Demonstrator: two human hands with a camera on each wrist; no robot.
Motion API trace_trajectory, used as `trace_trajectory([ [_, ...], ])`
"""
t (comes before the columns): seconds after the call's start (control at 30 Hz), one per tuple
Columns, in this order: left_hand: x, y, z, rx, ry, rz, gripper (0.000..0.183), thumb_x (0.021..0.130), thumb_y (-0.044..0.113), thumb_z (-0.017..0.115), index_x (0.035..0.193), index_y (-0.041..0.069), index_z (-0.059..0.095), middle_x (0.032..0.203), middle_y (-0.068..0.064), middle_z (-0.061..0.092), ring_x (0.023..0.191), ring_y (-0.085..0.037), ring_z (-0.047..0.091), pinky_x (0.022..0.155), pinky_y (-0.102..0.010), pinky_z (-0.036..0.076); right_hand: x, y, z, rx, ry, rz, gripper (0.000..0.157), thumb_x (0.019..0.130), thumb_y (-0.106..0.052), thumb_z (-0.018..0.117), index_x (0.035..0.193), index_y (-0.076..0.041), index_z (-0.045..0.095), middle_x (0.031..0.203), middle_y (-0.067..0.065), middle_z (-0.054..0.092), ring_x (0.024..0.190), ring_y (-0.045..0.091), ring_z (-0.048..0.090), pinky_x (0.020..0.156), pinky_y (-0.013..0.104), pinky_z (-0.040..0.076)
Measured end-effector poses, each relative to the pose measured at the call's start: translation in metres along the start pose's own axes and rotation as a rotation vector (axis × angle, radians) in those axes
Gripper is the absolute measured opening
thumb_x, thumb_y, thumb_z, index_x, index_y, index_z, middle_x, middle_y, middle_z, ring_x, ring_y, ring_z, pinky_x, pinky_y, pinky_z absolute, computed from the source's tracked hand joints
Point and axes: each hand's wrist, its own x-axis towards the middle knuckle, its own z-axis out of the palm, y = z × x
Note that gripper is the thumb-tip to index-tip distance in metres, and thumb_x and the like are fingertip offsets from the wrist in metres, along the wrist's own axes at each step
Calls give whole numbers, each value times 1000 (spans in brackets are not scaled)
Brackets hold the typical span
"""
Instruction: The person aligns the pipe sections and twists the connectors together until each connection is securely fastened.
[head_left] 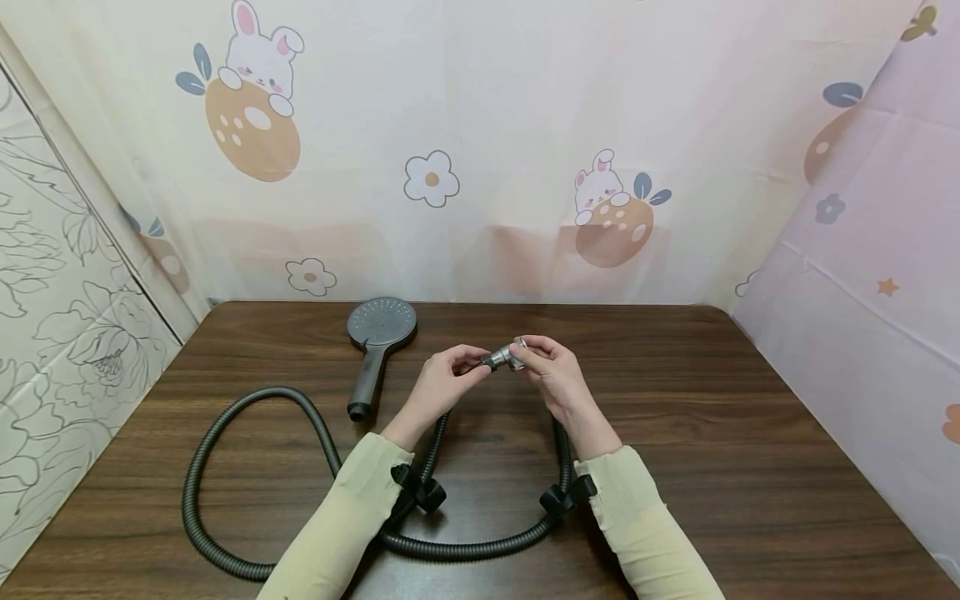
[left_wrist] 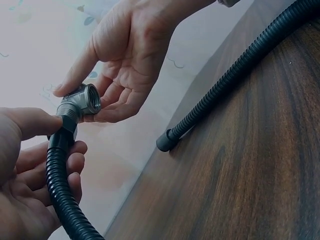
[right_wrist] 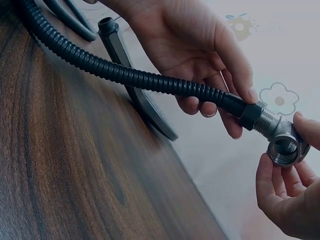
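Observation:
A dark ribbed shower hose [head_left: 193, 492] loops over the wooden table, with one end lifted between the hands. Fingers and thumb of my left hand [head_left: 433, 390] pinch the black hexagonal nut [right_wrist: 250, 116] at that end. My right hand [head_left: 562, 383] holds a silver metal tee fitting [right_wrist: 291, 131] between thumb and fingers. The nut meets the fitting's threaded stem [left_wrist: 66, 110], several threads of which still show. An open, internally threaded port faces the wrist cameras. In the left wrist view, the hose's other end [left_wrist: 166, 141] lies near the table edge.
A grey handheld shower head [head_left: 382, 322] lies face up on the table [head_left: 720, 400], left of the hands, its handle toward the person. Behind the table hangs a patterned curtain [head_left: 495, 125]. A black strap mount [head_left: 558, 497] sits at each wrist, near the hose.

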Motion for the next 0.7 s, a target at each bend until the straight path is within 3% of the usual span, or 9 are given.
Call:
trace_trajectory([
  [0.3,1,-2,-1,7,15,20,24,83,24,67,105,19,63,94,3,65,77,-14,55,65,-29,44,-1,0,2,6,-1,-4,26,86,-7,61,110,1,53,88,-5,64,76,5,60,71,21,50],
  [0.53,1,-3,0,-51,-3,2,27,87,26,62,113,17,62,96,-1,65,85,-29,60,65,-27,47,0,0,1,21,-2,-9,25,86,-7,61,109,0,53,88,-5,64,77,5,61,71,20,50],
  [0.7,0,1,0,-54,6,-4,27,86,24,63,111,13,63,96,-5,65,79,-22,60,65,-26,46,0,0,0,12,-8,-6,27,87,-8,61,111,1,52,89,-5,63,77,5,61,71,21,50],
])
